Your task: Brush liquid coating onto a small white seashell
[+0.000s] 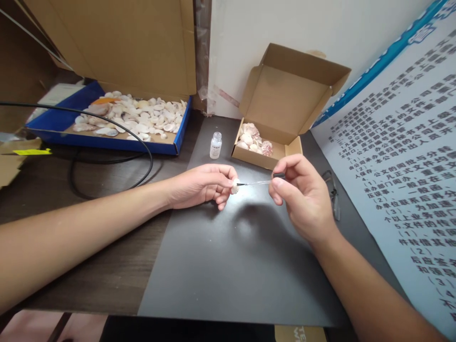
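Observation:
Between the thumb and fingers of my left hand [208, 185] is a small white seashell [235, 186], pinched near the fingertips. My right hand [302, 194] grips the dark cap of a thin brush [258, 182] with a clear stem. Its dark tip points left and meets the shell, or lies right at its edge. Behind my left hand a small uncapped glass bottle [215, 146] stands upright, with whitish contents and a printed label.
A small cardboard box [272, 161] with its lid raised holds several shells [252, 138]. At the left, a blue-sided box [181, 128] contains many pale shells. A black cable [151, 161] loops over the table. Eyeglasses [334, 197] lie beside a printed sheet [402, 190] at right.

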